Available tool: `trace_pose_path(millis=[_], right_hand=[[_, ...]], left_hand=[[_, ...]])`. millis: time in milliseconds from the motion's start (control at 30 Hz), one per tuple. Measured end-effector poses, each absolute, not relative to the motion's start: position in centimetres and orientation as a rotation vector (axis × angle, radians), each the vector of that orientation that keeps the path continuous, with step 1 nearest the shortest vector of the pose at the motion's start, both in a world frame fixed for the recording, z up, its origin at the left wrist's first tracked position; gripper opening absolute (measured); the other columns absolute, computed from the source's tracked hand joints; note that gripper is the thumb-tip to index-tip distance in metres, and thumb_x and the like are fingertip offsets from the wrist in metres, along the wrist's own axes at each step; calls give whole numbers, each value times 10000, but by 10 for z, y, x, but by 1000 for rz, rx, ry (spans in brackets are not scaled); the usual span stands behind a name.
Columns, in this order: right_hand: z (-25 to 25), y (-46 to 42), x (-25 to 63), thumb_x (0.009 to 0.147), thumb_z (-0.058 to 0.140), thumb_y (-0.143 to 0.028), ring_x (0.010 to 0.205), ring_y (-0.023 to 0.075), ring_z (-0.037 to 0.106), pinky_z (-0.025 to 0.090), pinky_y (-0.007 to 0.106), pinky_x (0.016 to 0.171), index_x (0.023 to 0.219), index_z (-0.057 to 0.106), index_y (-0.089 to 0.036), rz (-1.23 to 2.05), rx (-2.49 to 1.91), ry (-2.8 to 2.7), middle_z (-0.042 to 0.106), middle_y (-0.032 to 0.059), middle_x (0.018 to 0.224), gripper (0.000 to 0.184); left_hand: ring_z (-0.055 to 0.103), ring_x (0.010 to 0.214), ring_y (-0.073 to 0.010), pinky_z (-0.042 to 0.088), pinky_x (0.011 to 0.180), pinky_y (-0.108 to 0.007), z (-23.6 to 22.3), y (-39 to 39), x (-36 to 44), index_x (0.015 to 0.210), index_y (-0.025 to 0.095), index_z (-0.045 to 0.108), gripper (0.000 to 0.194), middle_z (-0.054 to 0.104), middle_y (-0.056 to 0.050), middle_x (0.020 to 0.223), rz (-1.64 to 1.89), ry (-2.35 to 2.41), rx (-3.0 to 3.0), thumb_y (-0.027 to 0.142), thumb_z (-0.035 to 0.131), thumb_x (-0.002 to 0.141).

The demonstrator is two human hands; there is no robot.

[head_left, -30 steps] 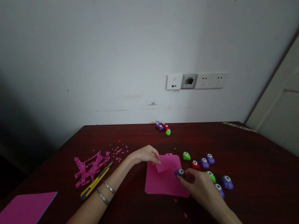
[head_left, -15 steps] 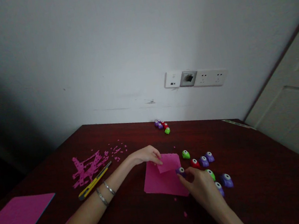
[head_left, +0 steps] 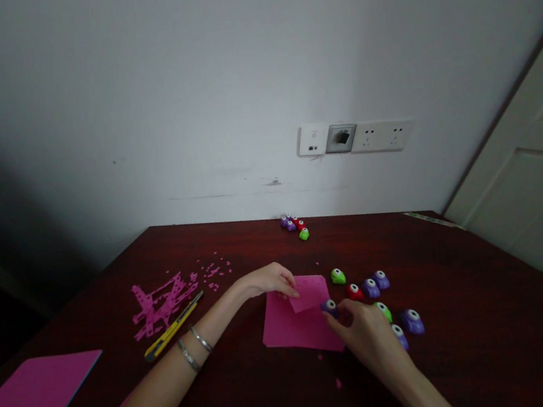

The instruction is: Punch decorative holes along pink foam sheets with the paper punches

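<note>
My left hand (head_left: 276, 281) is closed in a pinch on a small square of pink paper (head_left: 305, 299). That square is over a larger pink sheet (head_left: 293, 331) lying on the dark table. At the sheet's right edge, my right hand (head_left: 360, 325) grips a purple craft punch (head_left: 330, 306) between thumb and fingers. The punch is close to the small square; whether they touch I cannot tell. Around my right hand stand more punches: a green one (head_left: 338, 277), a red one (head_left: 354, 292) and several purple ones, including one (head_left: 412, 322) farther right.
A yellow utility knife (head_left: 173, 326) lies left, beside cut pink scraps (head_left: 162, 304) and tiny punched bits (head_left: 213, 271). Pink card (head_left: 37, 401) covers the table's left corner. Several small punches (head_left: 294, 224) are grouped by the wall, below the sockets (head_left: 355, 137).
The view has shifted very slightly. Both hands keep the same hold, on the small pink paper and the purple punch.
</note>
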State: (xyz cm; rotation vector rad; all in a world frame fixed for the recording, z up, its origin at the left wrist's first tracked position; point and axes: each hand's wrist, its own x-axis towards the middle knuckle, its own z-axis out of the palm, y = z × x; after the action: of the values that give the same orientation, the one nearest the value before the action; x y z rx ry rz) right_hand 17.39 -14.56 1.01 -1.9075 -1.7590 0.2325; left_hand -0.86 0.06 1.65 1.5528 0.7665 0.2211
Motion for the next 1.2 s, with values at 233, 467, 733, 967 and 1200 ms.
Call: trace_pose_path(millis=[233,467,733,967,1200], right_hand=[[9,-147,173,782,519,-326,552,176,605,389,257,534,630,607,-190,207,-1894,-1783,649,36,596,222],[8,-146,174,779,524,-317,559,176,610,389,256,536,639,608,-188,205,-1888,-1783,652,38,608,207],[9,-148,171,791,517,-319,562,175,613,391,255,537,651,611,-186,227,-1878,-1794,653,36,612,214],[9,-150,169,787,522,-329,559,174,610,387,244,518,638,603,-186,219,-1873,-1829,648,40,607,222],[2,-150,165,794,529,-305,532,162,588,353,245,502,594,579,-184,167,-1823,-1910,632,40,583,239]], left_hand=[[560,547,-93,432,596,-247,18,1,-10,673,125,665,261,632,-1,584,245,753,1552,261,794,492],[558,566,-104,432,616,-265,18,-1,-9,681,121,669,300,630,-4,596,223,745,1548,286,802,469],[566,569,-104,424,595,-246,19,-4,-8,687,128,667,284,639,-5,608,221,742,1583,288,795,489],[544,528,-92,408,541,-225,14,-6,-5,682,139,660,229,627,10,589,177,717,1633,256,775,522],[515,519,-92,373,502,-217,8,-7,-4,699,149,646,272,613,18,597,120,710,1717,291,781,510]])
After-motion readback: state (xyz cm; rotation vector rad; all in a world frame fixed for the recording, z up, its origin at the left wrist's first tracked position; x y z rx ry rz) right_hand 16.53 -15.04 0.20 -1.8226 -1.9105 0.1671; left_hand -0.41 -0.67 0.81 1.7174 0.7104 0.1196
